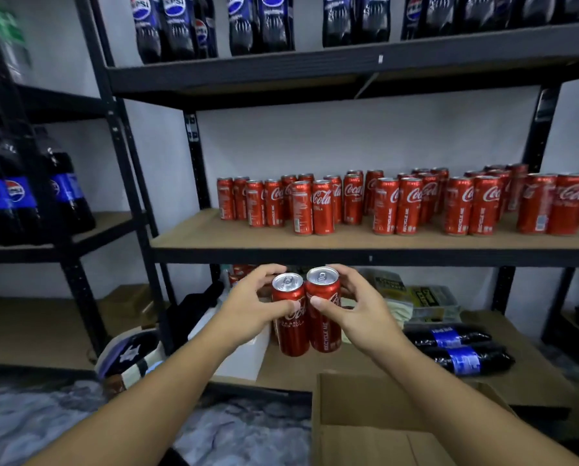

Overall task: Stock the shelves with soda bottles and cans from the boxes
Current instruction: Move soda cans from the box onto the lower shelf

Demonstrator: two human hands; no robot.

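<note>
1. Two red Coca-Cola cans are held upright in the air, side by side and touching: the left can [291, 338] leans slightly, and the right can [325, 331] sits a little higher.
2. Both cans hang just below the front edge of the middle shelf [210, 235], in front of the opening of the lower shelf [503, 351].
3. The left grip [251, 307] is closed round the left can, with the fingers curled behind it near the top and the thumb across its front.
4. The right grip [358, 307] is closed round the right can in the same way, with the thumb pressed on the front and the fingers wrapped behind.
5. On the middle shelf stand many shelved cans [406, 205] of the same red kind, upright in loose clusters from near the left post to the right edge.
6. On the lower shelf, to the right of the hands, two dark bottles [456, 348] with blue labels lie on their sides, with yellow-green packets [426, 297] behind them.
7. A cardboard box [365, 415] stands open under the right forearm; what it holds cannot be seen.
8. The upper shelf [315, 65] carries upright Pepsi bottles [180, 25].
9. More Pepsi bottles stand on the left rack [15, 196].
</note>
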